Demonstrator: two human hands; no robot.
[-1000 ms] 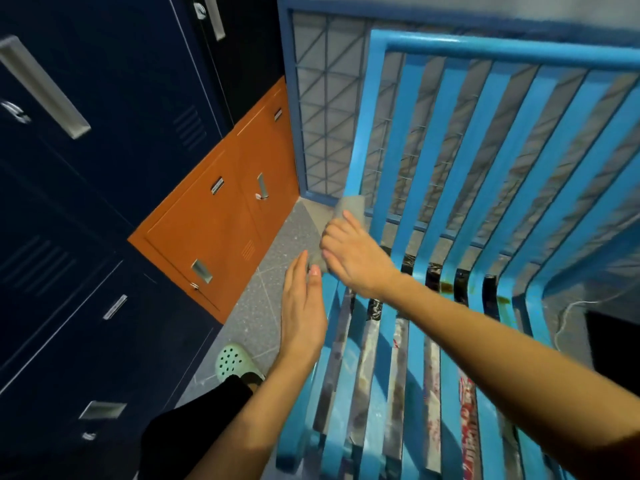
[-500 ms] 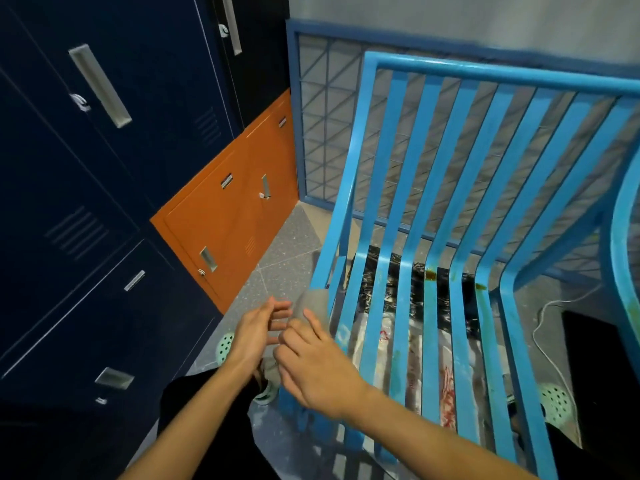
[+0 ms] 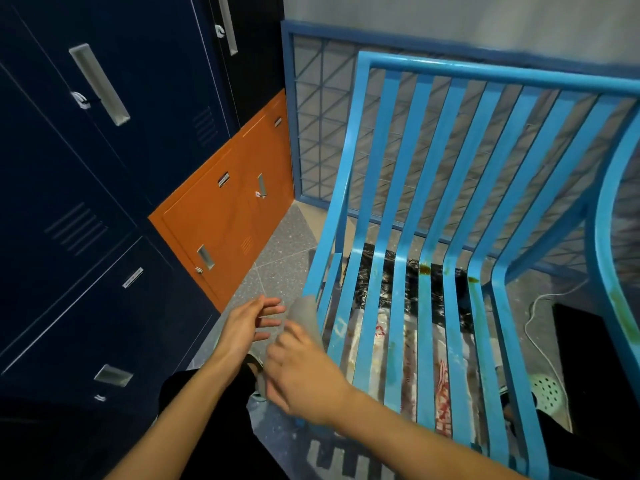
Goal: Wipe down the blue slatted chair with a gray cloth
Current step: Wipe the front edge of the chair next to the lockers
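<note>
While gripping gray cloth (image 3: 304,315) at blue slatted chair's (image 3: 485,71) left edge — right hand (image 3: 301,375) curled, left hand (image 3: 242,327) spread, open floor strip (image 3: 277,258) alongside.

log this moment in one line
right hand: holds gray cloth | left hand: open, beside cloth | blue chair: cloth by left edge

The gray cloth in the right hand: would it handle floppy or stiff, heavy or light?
Probably light: the right hand seems to hold the gray cloth by one end in a pinch. Its free end stands up above the hand instead of drooping, so it may be folded or slightly stiff. Blur hides its texture.
</note>
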